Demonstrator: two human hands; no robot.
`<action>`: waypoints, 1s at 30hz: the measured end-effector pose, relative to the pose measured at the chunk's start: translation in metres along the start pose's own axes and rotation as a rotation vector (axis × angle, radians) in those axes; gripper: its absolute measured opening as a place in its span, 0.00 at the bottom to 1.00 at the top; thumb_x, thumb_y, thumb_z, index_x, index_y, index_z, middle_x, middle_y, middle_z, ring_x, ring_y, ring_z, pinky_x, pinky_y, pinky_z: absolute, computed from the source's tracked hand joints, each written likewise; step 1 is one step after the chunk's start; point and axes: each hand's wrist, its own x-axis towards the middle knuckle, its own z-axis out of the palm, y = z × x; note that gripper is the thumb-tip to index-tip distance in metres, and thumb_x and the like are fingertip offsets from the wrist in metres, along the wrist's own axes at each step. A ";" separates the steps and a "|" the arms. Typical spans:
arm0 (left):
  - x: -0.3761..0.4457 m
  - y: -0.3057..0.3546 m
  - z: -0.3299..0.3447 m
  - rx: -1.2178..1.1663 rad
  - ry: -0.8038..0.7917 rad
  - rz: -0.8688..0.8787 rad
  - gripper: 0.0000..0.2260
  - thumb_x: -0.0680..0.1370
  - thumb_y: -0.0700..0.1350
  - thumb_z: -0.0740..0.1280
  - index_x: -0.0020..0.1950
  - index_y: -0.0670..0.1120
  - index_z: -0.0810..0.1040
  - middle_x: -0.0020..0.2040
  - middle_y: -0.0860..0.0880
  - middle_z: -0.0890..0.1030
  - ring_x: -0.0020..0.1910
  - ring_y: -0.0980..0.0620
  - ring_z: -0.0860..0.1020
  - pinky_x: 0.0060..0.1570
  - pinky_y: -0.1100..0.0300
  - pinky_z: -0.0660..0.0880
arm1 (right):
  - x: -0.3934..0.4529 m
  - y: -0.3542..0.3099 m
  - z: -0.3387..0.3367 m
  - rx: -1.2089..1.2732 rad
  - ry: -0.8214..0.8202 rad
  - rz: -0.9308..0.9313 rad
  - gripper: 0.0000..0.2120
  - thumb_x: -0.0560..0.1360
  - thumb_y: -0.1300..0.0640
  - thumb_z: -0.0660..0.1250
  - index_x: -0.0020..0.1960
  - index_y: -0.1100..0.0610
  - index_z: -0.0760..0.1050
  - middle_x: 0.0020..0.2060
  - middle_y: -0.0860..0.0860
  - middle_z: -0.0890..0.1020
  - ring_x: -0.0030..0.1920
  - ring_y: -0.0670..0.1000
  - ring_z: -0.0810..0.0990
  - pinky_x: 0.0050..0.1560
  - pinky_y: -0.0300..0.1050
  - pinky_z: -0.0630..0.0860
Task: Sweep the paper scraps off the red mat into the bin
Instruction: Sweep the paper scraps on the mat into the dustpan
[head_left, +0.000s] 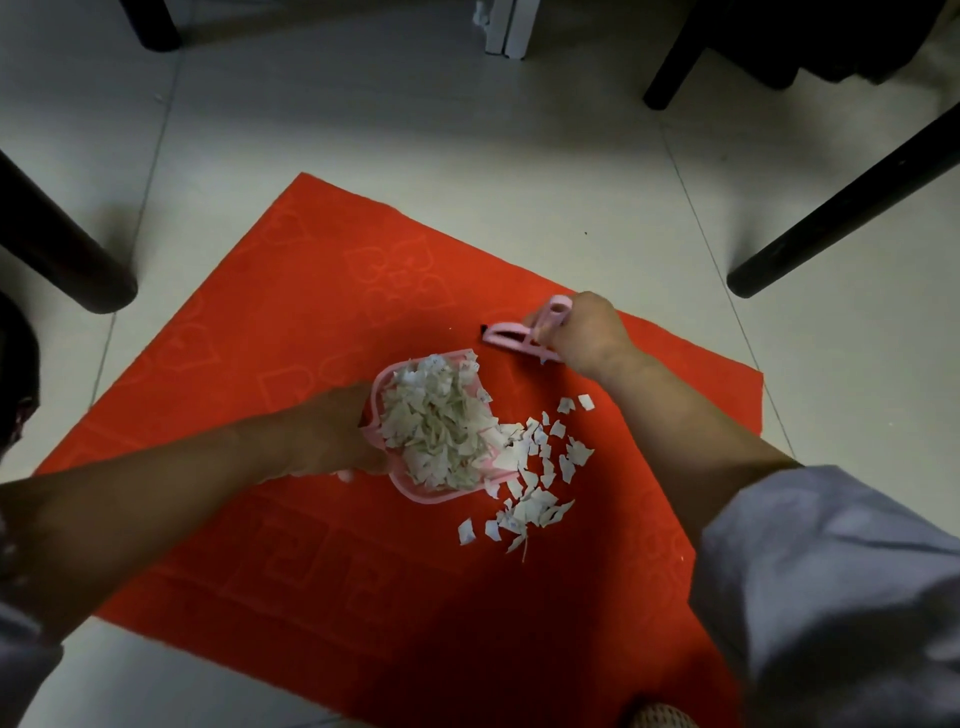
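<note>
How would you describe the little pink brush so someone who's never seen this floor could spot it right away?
Start at the red mat on the pale tiled floor. Near its right side, beyond the paper-filled pink dustpan, the right hand grips the pink brush. Unlike the dustpan, it is narrow, holds no scraps and has a looped handle.

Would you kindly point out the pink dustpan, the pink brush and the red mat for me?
pink dustpan (415, 494): head view, on its near rim.
pink brush (506, 333): head view, on the brush's pink back.
red mat (322, 270): head view, on a bare far part.
</note>
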 end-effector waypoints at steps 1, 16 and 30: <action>0.001 0.000 0.000 -0.002 0.001 0.000 0.31 0.72 0.41 0.73 0.70 0.53 0.64 0.43 0.57 0.78 0.31 0.55 0.80 0.28 0.67 0.74 | -0.002 0.001 -0.001 -0.073 -0.056 0.008 0.13 0.76 0.61 0.60 0.54 0.54 0.81 0.51 0.57 0.83 0.50 0.58 0.81 0.51 0.48 0.78; 0.003 -0.004 0.001 -0.016 -0.007 0.008 0.28 0.72 0.42 0.74 0.65 0.56 0.64 0.44 0.57 0.78 0.34 0.53 0.81 0.32 0.63 0.77 | 0.003 0.018 -0.014 0.663 0.266 0.129 0.09 0.74 0.66 0.65 0.51 0.58 0.81 0.37 0.45 0.81 0.39 0.41 0.78 0.42 0.31 0.72; 0.003 -0.005 -0.001 -0.005 -0.001 -0.008 0.33 0.71 0.43 0.74 0.72 0.53 0.62 0.49 0.53 0.80 0.34 0.52 0.82 0.33 0.62 0.77 | -0.004 0.018 -0.009 0.482 0.163 0.062 0.10 0.73 0.66 0.66 0.50 0.57 0.82 0.48 0.53 0.83 0.48 0.50 0.80 0.55 0.44 0.75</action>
